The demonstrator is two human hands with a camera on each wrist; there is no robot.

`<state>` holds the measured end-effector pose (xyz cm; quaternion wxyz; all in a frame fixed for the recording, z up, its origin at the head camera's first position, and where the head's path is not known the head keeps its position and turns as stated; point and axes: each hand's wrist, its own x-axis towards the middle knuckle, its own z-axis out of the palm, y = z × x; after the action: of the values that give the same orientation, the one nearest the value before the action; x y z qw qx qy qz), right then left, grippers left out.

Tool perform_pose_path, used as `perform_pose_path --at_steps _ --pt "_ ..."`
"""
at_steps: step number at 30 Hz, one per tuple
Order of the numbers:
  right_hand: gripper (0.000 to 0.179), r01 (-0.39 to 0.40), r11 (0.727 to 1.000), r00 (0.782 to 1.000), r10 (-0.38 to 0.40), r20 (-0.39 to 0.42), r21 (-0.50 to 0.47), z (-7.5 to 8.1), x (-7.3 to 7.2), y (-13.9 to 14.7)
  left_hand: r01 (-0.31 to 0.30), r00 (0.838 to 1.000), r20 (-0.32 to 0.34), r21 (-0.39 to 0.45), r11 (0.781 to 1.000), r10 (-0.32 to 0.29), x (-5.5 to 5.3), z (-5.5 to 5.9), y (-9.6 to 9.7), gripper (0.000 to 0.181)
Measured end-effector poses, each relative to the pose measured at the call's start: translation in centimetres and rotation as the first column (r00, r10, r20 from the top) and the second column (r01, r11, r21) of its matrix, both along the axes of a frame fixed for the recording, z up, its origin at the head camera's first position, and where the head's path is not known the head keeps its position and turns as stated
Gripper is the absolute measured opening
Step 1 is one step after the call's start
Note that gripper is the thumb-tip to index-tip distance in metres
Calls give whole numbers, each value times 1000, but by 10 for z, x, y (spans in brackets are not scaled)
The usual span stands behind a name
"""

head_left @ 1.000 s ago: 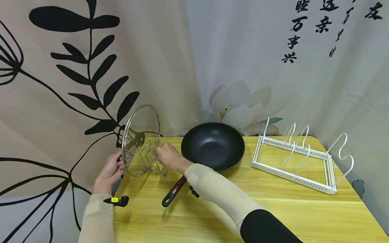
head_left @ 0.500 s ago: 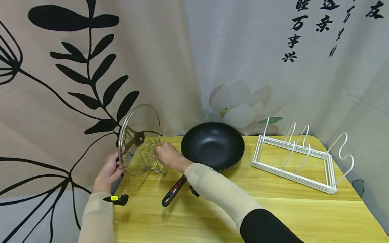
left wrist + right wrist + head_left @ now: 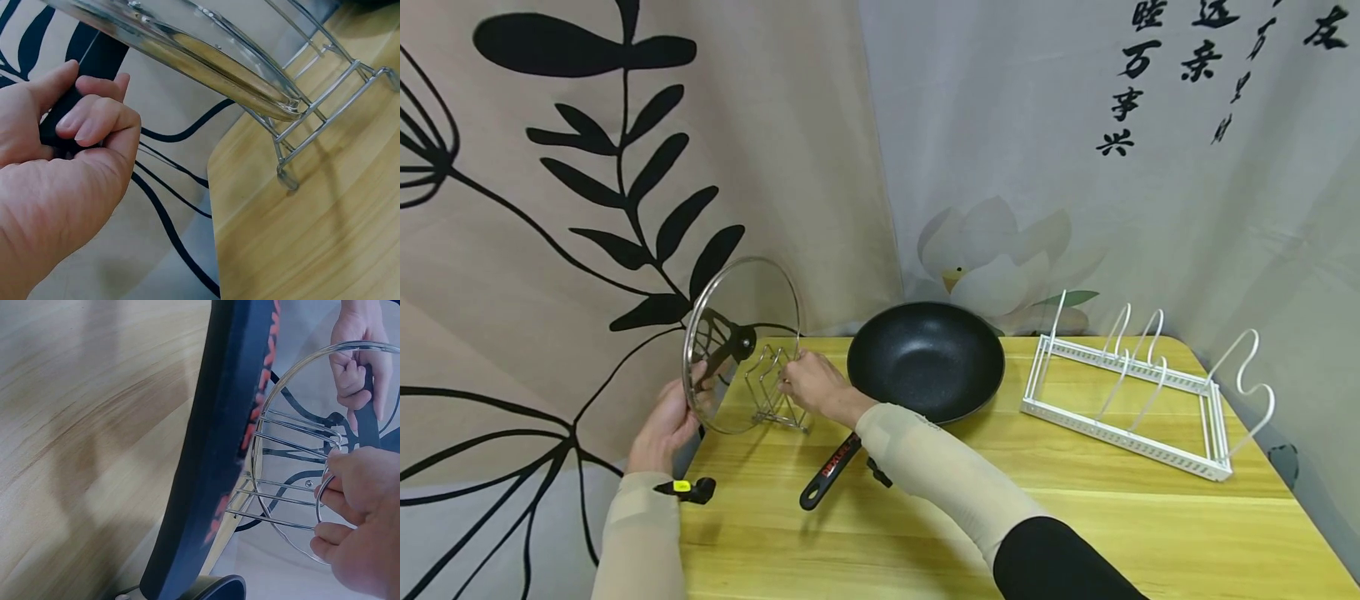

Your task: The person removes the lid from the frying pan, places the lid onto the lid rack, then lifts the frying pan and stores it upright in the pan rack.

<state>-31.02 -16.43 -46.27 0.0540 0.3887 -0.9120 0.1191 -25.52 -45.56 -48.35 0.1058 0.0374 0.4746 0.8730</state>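
My left hand (image 3: pixel 668 421) holds the black handle (image 3: pixel 103 56) of a round glass lid (image 3: pixel 743 337) with a metal rim. The lid stands on edge at the table's left end, its lower rim (image 3: pixel 206 78) overlapping a small metal wire rack (image 3: pixel 331 122) in the left wrist view. From the other side, my right hand (image 3: pixel 816 385) grips that rack, with fingers curled round a wire loop (image 3: pixel 320 506) in the right wrist view. A black wok (image 3: pixel 925 367) sits just right of this hand, and its long handle (image 3: pixel 831 475) points toward me below my right forearm.
On the right of the wooden table (image 3: pixel 925 533) stands a white rack (image 3: pixel 1120 435) with upright wire dividers and a wavy end piece. A printed curtain (image 3: pixel 790 167) hangs close behind the table. The table's left edge runs beside my left hand.
The lid has turned slightly, its left rim swinging outward to the left along with the handle in my left hand. My right hand, the wire rack and the wok have stayed put.
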Motion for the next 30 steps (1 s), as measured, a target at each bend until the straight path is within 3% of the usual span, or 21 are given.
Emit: perform_pose_path --at_steps 6,12,20,26,30 --pt "34 -1 1000 1000 1 2 -5 -1 0 -1 -28 999 23 -58 998 30 0 4 -1 45" --pt "33 13 1000 1000 -13 6 -3 -1 1 -1 -73 996 41 -189 979 83 2 11 3 37" --pt "34 10 1000 1000 -10 -9 5 -2 1 -1 -134 979 92 -391 911 183 10 23 9 29" --pt "33 10 1000 1000 -10 -10 5 -3 2 -1 -156 972 79 -490 858 222 7 16 4 26" --pt "31 7 1000 1000 -7 -16 -2 -2 2 -1 -178 966 60 -548 817 250 4 12 2 45"
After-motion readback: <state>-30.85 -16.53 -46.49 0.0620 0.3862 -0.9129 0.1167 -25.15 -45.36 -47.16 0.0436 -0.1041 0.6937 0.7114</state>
